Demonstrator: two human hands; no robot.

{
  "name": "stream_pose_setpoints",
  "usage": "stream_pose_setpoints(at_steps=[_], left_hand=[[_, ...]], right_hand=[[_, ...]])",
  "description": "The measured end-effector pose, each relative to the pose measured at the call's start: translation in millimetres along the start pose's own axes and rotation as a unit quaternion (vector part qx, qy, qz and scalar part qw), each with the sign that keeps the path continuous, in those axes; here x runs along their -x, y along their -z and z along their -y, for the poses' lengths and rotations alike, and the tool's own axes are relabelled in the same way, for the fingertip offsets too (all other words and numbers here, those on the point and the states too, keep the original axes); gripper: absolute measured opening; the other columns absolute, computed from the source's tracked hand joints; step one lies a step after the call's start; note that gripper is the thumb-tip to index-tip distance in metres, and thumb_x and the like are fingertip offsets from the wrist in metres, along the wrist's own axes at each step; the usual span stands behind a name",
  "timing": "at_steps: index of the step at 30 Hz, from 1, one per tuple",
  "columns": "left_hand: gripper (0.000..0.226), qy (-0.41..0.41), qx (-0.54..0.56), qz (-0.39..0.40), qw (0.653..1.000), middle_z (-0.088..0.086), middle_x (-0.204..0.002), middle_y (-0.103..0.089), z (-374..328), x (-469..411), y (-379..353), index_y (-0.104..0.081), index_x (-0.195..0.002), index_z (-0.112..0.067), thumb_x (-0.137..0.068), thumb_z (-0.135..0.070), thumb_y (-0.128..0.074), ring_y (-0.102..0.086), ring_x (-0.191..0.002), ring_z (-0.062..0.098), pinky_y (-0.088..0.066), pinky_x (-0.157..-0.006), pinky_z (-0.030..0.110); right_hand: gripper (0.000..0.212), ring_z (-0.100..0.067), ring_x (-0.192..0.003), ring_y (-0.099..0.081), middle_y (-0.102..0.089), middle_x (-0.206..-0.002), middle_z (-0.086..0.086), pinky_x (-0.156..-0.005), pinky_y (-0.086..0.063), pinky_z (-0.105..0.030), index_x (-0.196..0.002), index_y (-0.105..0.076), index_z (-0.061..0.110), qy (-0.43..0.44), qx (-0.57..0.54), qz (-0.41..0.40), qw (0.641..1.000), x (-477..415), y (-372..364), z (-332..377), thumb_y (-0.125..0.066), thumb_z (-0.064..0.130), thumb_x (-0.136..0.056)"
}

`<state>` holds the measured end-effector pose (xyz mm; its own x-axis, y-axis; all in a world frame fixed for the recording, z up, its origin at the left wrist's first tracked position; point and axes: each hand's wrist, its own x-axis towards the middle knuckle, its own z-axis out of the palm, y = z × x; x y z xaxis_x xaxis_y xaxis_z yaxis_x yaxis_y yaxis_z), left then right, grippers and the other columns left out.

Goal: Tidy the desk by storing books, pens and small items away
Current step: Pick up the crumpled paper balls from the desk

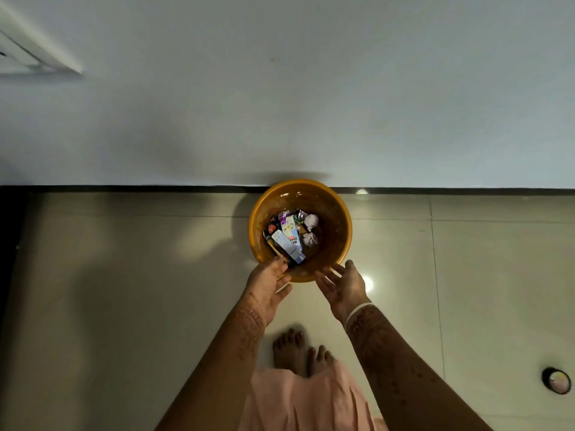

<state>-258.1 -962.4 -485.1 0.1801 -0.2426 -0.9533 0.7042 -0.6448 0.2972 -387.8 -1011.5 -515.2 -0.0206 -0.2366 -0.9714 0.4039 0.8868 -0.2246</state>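
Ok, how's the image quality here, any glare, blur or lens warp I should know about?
Head view, light: dim, the orange bin throwing soft shadows on the floor tiles and wall. Head view, glare: a bright spot on the tiles beside the right hand, a smaller one by the wall. Head view, sharpness: feet look motion-blurred; forearms stretched by the wide angle.

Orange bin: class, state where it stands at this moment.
In the head view the orange bin stands centre frame on the tiled floor, against the white wall, just beyond the left hand and the open right hand.
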Motion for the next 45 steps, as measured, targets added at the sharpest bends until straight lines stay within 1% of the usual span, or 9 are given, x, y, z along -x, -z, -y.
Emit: stream_pose_setpoints(at_steps=[6, 9, 12, 16, 24, 30, 37, 41, 45], left_hand=[[0.032, -0.038, 0.053, -0.008, 0.998, 0.010, -0.130, -0.060, -39.1, 86.0, 19.5, -0.055, -0.129, -0.011, -0.100, -0.021, -0.047, -0.056, -0.114, 0.024, -0.043, -0.090, 0.035], [0.022, -0.060, 0.071, 0.017, 0.996, 0.009, -0.126, -0.061, -65.2, 144.6, 18.3, -0.059, -0.116, -0.012, -0.100, -0.021, -0.045, -0.055, -0.119, 0.026, -0.043, -0.095, 0.035], [0.017, -0.090, 0.089, 0.045, 0.991, 0.009, -0.123, -0.062, -87.9, 204.1, 23.3, -0.060, -0.107, -0.014, -0.099, -0.021, -0.047, -0.057, -0.110, 0.025, -0.046, -0.088, 0.033], [0.017, -0.142, 0.118, 0.060, 0.981, 0.010, -0.119, -0.063, -112.4, 286.5, 46.3, -0.061, -0.109, -0.011, -0.097, -0.019, -0.051, -0.059, -0.103, 0.025, -0.049, -0.077, 0.031], [0.023, -0.286, 0.223, 0.006, 0.932, 0.009, -0.126, -0.062, -119.1, 412.8, 130.6, -0.060, -0.118, -0.012, -0.098, -0.021, -0.052, -0.058, -0.112, 0.026, -0.047, -0.091, 0.035], [0.026, -0.387, 0.301, -0.063, 0.869, 0.010, -0.126, -0.062, -81.3, 483.1, 200.9, -0.058, -0.121, -0.011, -0.099, -0.021, -0.049, -0.059, -0.108, 0.025, -0.049, -0.084, 0.032], [0.031, -0.435, 0.374, -0.150, 0.805, 0.007, -0.131, -0.058, -10.6, 541.4, 284.9, -0.054, -0.127, -0.013, -0.103, -0.023, -0.037, -0.055, -0.110, 0.021, -0.046, -0.080, 0.026], [0.031, -0.440, 0.423, -0.196, 0.768, 0.007, -0.123, -0.065, 24.3, 559.2, 331.3, -0.059, -0.125, -0.008, -0.101, -0.022, -0.047, -0.062, -0.107, 0.023, -0.051, -0.079, 0.030], [0.027, -0.445, 0.437, -0.228, 0.747, 0.009, -0.117, -0.069, 50.0, 569.2, 374.9, -0.063, -0.120, -0.007, -0.096, -0.017, -0.056, -0.062, -0.111, 0.026, -0.050, -0.096, 0.040]], right_hand=[[0.041, -0.025, -0.090, -0.063, -0.063, -0.106, -0.013, -0.083, -0.051, -0.033, -0.120, -0.053, 0.006, 0.028, 0.046, 0.049, 0.997, 92.9, -35.1, 23.8, -0.033, 0.036, -0.104], [0.040, -0.023, -0.085, -0.064, -0.064, -0.106, -0.011, -0.079, -0.052, -0.032, -0.116, -0.056, 0.006, 0.042, 0.074, 0.086, 0.993, 153.0, -57.9, 34.9, -0.034, 0.037, -0.103], [0.028, -0.020, -0.077, -0.064, -0.065, -0.092, -0.008, -0.063, -0.049, -0.030, -0.100, -0.058, 0.008, 0.062, 0.121, 0.116, 0.984, 220.6, -80.5, 44.8, -0.039, 0.027, -0.102], [0.017, -0.021, -0.073, -0.063, -0.066, -0.087, -0.008, -0.063, -0.048, -0.029, -0.099, -0.060, 0.006, 0.106, 0.201, 0.164, 0.960, 305.3, -109.6, 48.5, -0.045, 0.015, -0.098], [0.020, -0.018, -0.074, -0.063, -0.066, -0.088, -0.006, -0.071, -0.050, -0.026, -0.110, -0.058, 0.008, 0.166, 0.334, 0.312, 0.874, 438.0, -154.2, 18.0, -0.042, 0.013, -0.097], [0.019, -0.017, -0.073, -0.063, -0.066, -0.086, -0.006, -0.071, -0.050, -0.025, -0.108, -0.058, 0.009, 0.164, 0.400, 0.400, 0.808, 502.9, -167.6, -45.1, -0.043, 0.012, -0.096], [0.016, -0.016, -0.074, -0.062, -0.065, -0.085, -0.005, -0.068, -0.048, -0.025, -0.095, -0.059, 0.011, 0.137, 0.490, 0.466, 0.724, 551.4, -170.0, -147.5, -0.044, 0.015, -0.098], [0.019, -0.014, -0.076, -0.064, -0.067, -0.086, -0.002, -0.064, -0.048, -0.025, -0.099, -0.059, 0.013, 0.128, 0.529, 0.490, 0.681, 569.1, -179.6, -206.9, -0.041, 0.020, -0.100], [0.017, -0.014, -0.074, -0.065, -0.069, -0.085, -0.003, -0.064, -0.047, -0.024, -0.092, -0.062, 0.013, 0.136, 0.538, 0.518, 0.651, 585.4, -188.6, -266.6, -0.047, 0.017, -0.098]])
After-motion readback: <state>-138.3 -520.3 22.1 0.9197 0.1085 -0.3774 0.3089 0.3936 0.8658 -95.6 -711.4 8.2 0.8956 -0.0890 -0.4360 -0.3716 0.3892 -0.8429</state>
